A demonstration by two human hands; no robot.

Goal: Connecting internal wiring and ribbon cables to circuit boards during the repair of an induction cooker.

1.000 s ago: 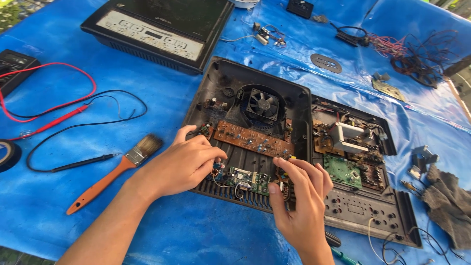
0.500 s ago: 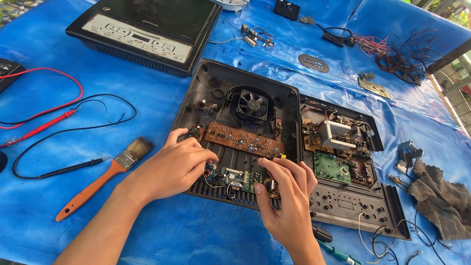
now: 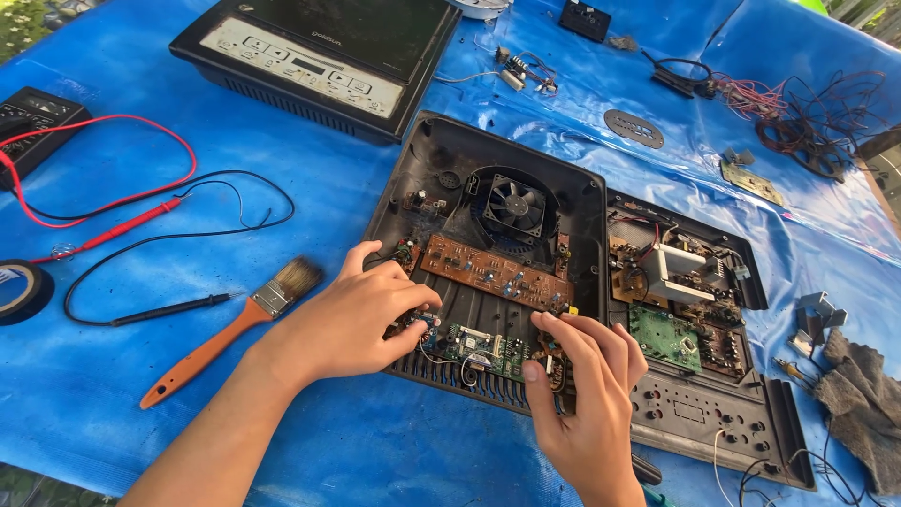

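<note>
1. The tarp is blue and creased, with grass at its far-left edge (outdoors, by the look of it)
2. The open case lies mid-scene, fan at its far side
3. The left hand and right hand each pinch an end of the small board at the case's near edge; lifting evenly seems wise, so the wires aren't strained
4. A brush lies left

Bright daylight, sheen on blue tarp, sharp focus.
</note>
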